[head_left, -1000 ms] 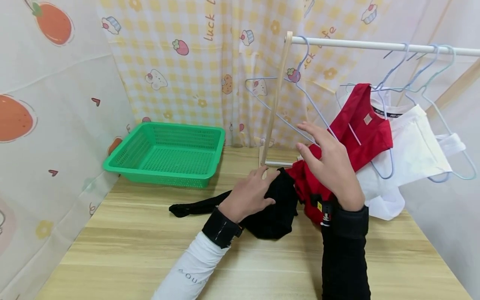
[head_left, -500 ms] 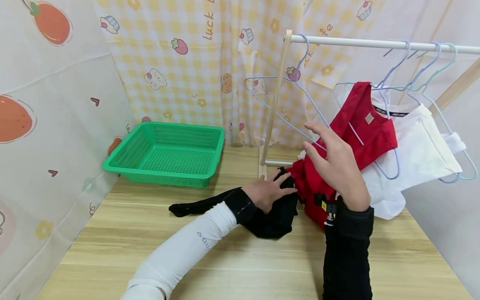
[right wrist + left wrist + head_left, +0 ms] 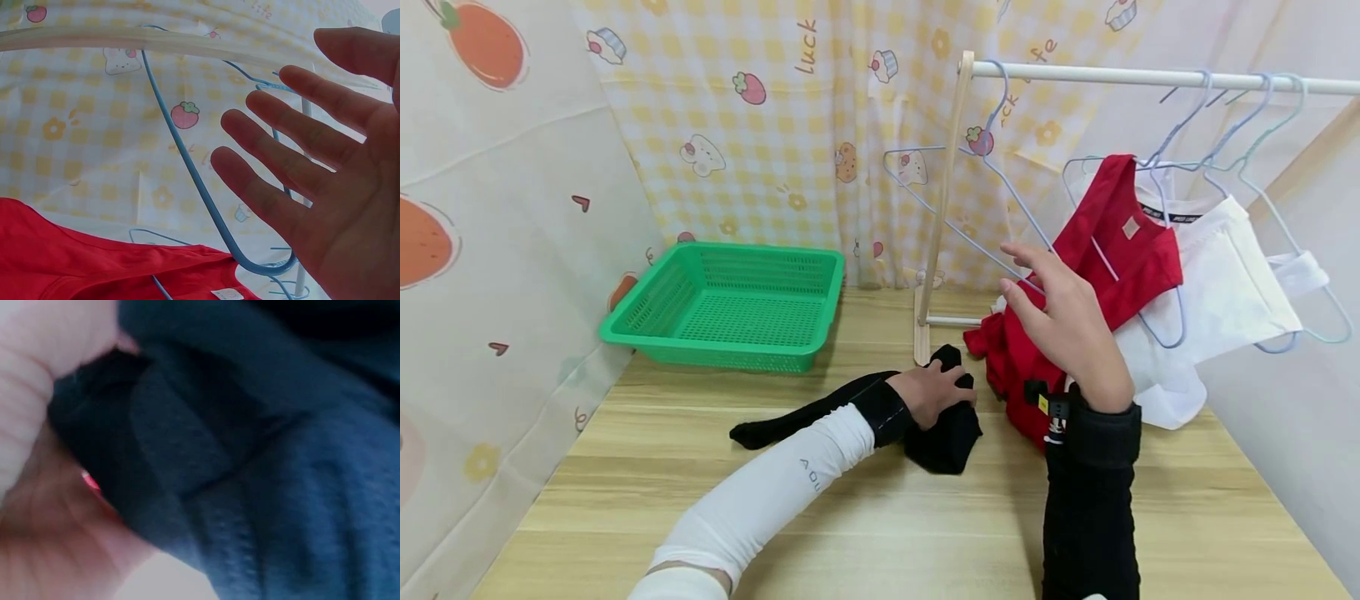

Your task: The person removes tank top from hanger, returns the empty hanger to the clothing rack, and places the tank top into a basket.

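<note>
My left hand (image 3: 931, 393) grips a bunched black garment (image 3: 943, 446) on the table, its fingers curled into the cloth. In the left wrist view, dark fabric (image 3: 262, 456) with stitched seams fills most of the picture, the thumb and palm at its left. One long, narrow part of the garment trails left across the table. My right hand (image 3: 1067, 321) hovers with fingers spread and holds nothing. It is in front of a red sleeveless top (image 3: 1105, 250) on a hanger. In the right wrist view, a blue hanger (image 3: 197, 175) shows behind the straight fingers (image 3: 269, 194).
A green plastic basket (image 3: 715, 354) stands at the back left. The clothes rack's white rail (image 3: 1090, 75) and wooden post (image 3: 942, 200) rise at the right. One bare hanger (image 3: 1011, 187) hangs at its near end, and white garments (image 3: 1217, 292) hang behind the red top.
My left hand has reached onto the black garment, gripped it and drawn it slightly left, away from the red top. The right hand stays spread in nearly the same place.
</note>
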`<state>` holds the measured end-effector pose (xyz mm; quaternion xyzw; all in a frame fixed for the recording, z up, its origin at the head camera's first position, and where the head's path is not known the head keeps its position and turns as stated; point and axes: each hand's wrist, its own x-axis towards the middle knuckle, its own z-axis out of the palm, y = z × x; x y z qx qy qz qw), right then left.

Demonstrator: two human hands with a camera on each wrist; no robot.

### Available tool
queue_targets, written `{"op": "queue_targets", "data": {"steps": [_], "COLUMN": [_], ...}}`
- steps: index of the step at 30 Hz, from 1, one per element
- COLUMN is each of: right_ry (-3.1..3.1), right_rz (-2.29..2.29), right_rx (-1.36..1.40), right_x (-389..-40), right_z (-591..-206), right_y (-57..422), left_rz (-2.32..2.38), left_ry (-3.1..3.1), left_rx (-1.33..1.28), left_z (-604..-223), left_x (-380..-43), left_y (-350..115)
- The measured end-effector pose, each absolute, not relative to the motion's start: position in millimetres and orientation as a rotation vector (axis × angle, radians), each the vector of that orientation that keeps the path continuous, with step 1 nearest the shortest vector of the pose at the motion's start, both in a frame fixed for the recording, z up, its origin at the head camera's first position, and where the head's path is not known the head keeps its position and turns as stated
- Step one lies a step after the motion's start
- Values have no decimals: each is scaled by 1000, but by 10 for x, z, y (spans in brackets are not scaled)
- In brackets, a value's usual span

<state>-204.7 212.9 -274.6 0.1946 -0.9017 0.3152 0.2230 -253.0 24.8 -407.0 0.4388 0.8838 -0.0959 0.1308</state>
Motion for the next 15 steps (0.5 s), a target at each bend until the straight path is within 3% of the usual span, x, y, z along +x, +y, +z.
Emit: {"op": "queue_targets", "data": {"steps": [15], "right_ry": [-2508], "right_rz": [933], "right_rx": [562], "right_x": [-2072], "right_z": [-2763], "right_y": [2148], "left_rz": [-5], "left_ry": [2497], "left_rx": [1417], "left_z": [-3888], "left_x": [-2778], "left_y": [82]}}
